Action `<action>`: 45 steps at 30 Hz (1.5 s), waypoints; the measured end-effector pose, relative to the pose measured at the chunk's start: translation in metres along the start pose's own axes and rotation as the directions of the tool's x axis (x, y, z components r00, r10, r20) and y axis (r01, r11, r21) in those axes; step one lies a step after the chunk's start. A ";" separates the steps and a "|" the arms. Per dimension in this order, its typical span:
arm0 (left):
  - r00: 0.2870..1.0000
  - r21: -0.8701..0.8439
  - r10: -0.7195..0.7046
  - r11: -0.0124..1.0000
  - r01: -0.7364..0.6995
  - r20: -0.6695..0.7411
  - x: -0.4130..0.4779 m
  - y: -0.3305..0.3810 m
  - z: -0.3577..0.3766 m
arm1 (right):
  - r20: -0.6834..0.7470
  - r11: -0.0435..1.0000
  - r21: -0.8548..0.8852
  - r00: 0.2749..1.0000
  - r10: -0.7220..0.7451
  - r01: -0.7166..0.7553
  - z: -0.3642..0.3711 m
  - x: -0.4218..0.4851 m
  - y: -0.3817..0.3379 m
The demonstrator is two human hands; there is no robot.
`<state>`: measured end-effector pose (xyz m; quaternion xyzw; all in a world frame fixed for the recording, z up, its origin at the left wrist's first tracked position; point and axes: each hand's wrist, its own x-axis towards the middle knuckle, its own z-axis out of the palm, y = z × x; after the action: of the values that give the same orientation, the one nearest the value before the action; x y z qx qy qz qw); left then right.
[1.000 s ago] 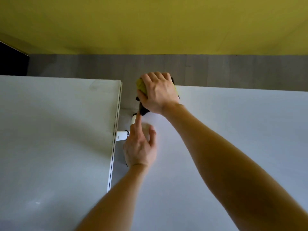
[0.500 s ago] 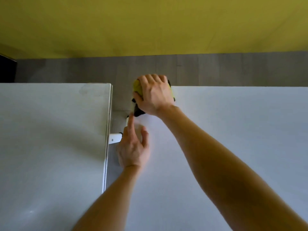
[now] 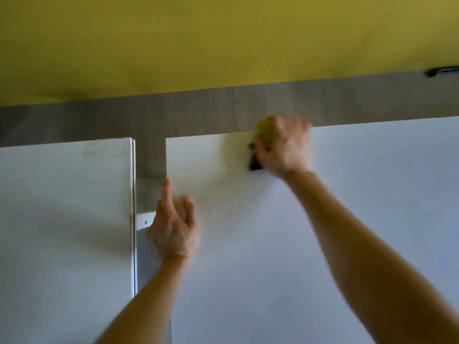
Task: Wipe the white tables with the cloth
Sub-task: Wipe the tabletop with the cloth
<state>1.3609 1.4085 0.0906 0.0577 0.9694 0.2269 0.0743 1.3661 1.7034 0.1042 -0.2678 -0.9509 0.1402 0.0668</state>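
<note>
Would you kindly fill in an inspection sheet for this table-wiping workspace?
Surface: two white tables, left table and right table, parted by a gap; faint smudges near left table's far corner.
Job's things: yellow-green cloth, blurred, at right table's far edge.
Clutter: nothing seen.
Hands: right hand grips the cloth; left hand open, at right table's left edge.
Cables: dark blurred shape at far right, cannot tell what.
Surroundings: grey floor, yellow surface beyond, white bracket in the gap.

I see the right hand gripping the cloth at the table's far edge, bit blurry. The left hand rests loose-fingered on its left edge.
</note>
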 end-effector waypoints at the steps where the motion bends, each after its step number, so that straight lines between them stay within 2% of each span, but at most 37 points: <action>1: 1.000 0.003 -0.013 1.000 0.013 0.006 0.000 0.000 0.000 | 0.027 0.995 0.019 0.995 -0.100 0.100 0.013 0.003 -0.040; 4: 0.999 0.032 -0.047 0.998 0.047 -0.001 0.002 -0.001 0.000 | 0.128 0.950 0.086 0.942 -0.311 0.302 0.039 0.014 -0.150; 6: 1.000 0.034 -0.013 0.999 0.013 -0.018 -0.001 -0.002 0.002 | 0.142 0.919 0.147 0.912 -0.385 0.365 0.041 0.014 -0.167; 9: 1.000 0.037 0.003 0.999 -0.002 -0.029 0.003 -0.006 0.004 | 0.049 0.928 0.178 0.939 -0.340 0.327 0.027 0.010 -0.088; 11: 0.999 0.049 0.033 0.998 -0.031 -0.032 0.001 -0.008 0.004 | -0.033 0.976 0.113 0.982 -0.184 0.187 0.002 0.003 0.004; 13: 0.998 0.063 0.043 0.997 -0.040 -0.045 0.002 -0.007 0.005 | -0.088 0.998 0.042 0.995 -0.043 0.047 -0.026 -0.006 0.095; 16: 0.994 0.131 0.071 0.989 -0.060 -0.077 0.005 -0.010 0.006 | -0.075 0.994 -0.073 0.994 0.076 -0.081 -0.041 -0.006 0.144; 19: 0.976 0.260 0.179 0.955 -0.142 -0.123 0.003 -0.008 0.002 | -0.037 0.991 -0.116 0.997 0.065 -0.069 -0.035 -0.003 0.115; 21: 0.944 0.299 0.306 0.918 -0.259 -0.120 -0.002 0.009 0.002 | 0.028 0.993 -0.111 0.999 -0.034 0.037 -0.026 -0.002 0.074; 23: 0.931 0.291 0.362 0.897 -0.331 -0.057 -0.018 0.040 0.008 | 0.080 0.985 -0.083 0.986 -0.143 0.150 -0.015 0.004 0.026; 25: 0.932 0.262 0.358 0.905 -0.335 -0.047 -0.038 0.079 0.021 | 0.128 0.968 -0.029 0.961 -0.243 0.249 -0.006 0.012 -0.010; 27: 0.949 0.252 0.309 0.924 -0.286 -0.056 -0.051 0.115 0.041 | 0.170 0.945 0.059 0.930 -0.327 0.321 -0.004 0.018 -0.013; 29: 0.965 0.271 0.258 0.933 -0.238 -0.038 -0.060 0.141 0.062 | 0.156 0.926 0.123 0.915 -0.372 0.356 -0.010 0.018 0.024; 31: 0.972 0.309 0.234 0.926 -0.218 -0.014 -0.066 0.154 0.076 | 0.126 0.934 0.131 0.929 -0.348 0.332 -0.026 0.013 0.086; 35: 0.969 0.355 0.240 0.912 -0.207 -0.053 -0.066 0.155 0.083 | 0.120 0.974 0.023 0.966 -0.228 0.227 -0.073 0.010 0.226; 37: 0.965 0.368 0.250 0.907 -0.205 -0.079 -0.066 0.153 0.084 | 0.113 0.984 -0.041 0.979 -0.170 0.176 -0.085 0.008 0.249; 40: 0.962 0.369 0.252 0.908 -0.198 -0.103 -0.066 0.156 0.082 | 0.137 0.984 -0.101 0.981 -0.134 0.149 -0.072 0.007 0.207; 45: 0.961 0.368 0.243 0.912 -0.179 -0.135 -0.064 0.156 0.083 | 0.256 0.928 0.035 0.894 -0.368 0.372 -0.022 0.034 0.055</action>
<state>1.4505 1.5741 0.0943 0.1542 0.9850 0.0607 -0.0489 1.3689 1.7708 0.1106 -0.0623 -0.9859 0.1514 -0.0342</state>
